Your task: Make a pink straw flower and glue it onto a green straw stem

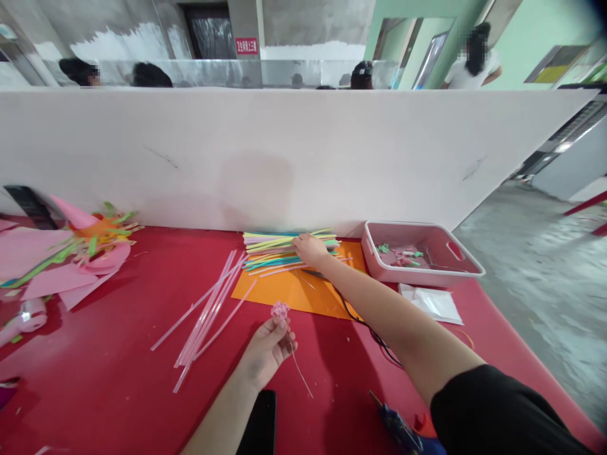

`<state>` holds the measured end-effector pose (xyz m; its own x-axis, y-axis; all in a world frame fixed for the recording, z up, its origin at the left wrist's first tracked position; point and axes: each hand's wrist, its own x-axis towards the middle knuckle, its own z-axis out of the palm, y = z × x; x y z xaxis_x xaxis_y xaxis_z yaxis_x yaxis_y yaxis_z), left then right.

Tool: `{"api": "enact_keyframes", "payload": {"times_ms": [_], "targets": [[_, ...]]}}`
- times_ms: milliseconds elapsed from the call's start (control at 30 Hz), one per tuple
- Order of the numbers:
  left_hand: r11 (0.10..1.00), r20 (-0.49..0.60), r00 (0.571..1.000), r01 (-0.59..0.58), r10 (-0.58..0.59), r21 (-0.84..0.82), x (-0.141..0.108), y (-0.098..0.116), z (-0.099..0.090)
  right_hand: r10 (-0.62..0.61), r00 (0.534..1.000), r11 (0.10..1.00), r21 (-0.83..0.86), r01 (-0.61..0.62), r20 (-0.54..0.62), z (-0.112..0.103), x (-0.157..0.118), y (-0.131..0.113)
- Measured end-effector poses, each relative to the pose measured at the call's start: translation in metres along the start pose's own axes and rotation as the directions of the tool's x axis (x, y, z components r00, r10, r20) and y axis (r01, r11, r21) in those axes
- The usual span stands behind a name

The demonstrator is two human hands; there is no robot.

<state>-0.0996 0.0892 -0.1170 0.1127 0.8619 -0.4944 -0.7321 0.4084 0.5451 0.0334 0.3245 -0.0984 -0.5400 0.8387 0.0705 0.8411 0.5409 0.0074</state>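
Note:
My left hand (pixel 271 347) pinches a small pink flower-like cluster (pixel 280 309) between thumb and fingers, in front of me at the middle of the table. A thin wire or thread hangs down from it. Stretched forward, my right hand (pixel 310 249) rests on a bundle of coloured straws (pixel 265 253) in yellow, blue, orange and pink, its fingers bent onto them. Which straws the fingers hold is hard to see. Under the bundle lies an orange sheet (pixel 313 300). Several loose pink straws (pixel 211 316) are scattered to the left of it.
A pink bin (pixel 427 272) with small pink and green pieces stands at the right, a white packet (pixel 434 304) before it. Near me lie a black phone (pixel 260 423) and a blue tool (pixel 401 426). Pink paper (pixel 104 268) lies left; a white partition (pixel 303 158) rises behind.

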Motion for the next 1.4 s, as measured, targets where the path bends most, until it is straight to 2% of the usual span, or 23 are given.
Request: {"api": "enact_keyframes", "payload": {"times_ms": [200,400,733,933,1133,1300,1400], "targets": [[1.000,-0.004,1.000,0.006,-0.006,-0.013,0.001,0.000,-0.002,0.035,0.999,0.999,-0.020,-0.035,0.007,-0.001,0.003,-0.002],[1.000,0.008,1.000,0.009,-0.009,-0.014,0.001,-0.001,-0.004,0.002,0.999,1.000,-0.016,-0.001,0.047,0.004,0.007,0.001],[1.000,0.002,1.000,0.005,-0.005,-0.007,-0.001,-0.001,-0.002,0.021,0.998,0.998,0.063,-0.025,0.065,0.004,0.004,-0.002],[1.000,-0.036,0.999,0.003,-0.003,0.013,-0.005,0.000,0.000,0.042,0.997,0.989,0.138,-0.051,0.065,-0.009,0.000,0.005],[0.999,-0.041,0.999,-0.001,0.003,0.043,-0.012,-0.002,0.002,0.026,0.990,0.985,0.166,-0.049,0.140,-0.028,-0.008,0.020],[0.995,-0.044,0.999,-0.010,0.014,0.097,-0.016,-0.005,0.001,0.101,0.964,0.980,0.143,-0.139,0.245,-0.036,-0.025,0.015],[0.988,-0.050,0.999,-0.005,0.013,0.152,-0.021,-0.008,0.000,0.145,0.952,0.972,0.139,-0.188,0.269,-0.041,-0.039,0.010]]}}
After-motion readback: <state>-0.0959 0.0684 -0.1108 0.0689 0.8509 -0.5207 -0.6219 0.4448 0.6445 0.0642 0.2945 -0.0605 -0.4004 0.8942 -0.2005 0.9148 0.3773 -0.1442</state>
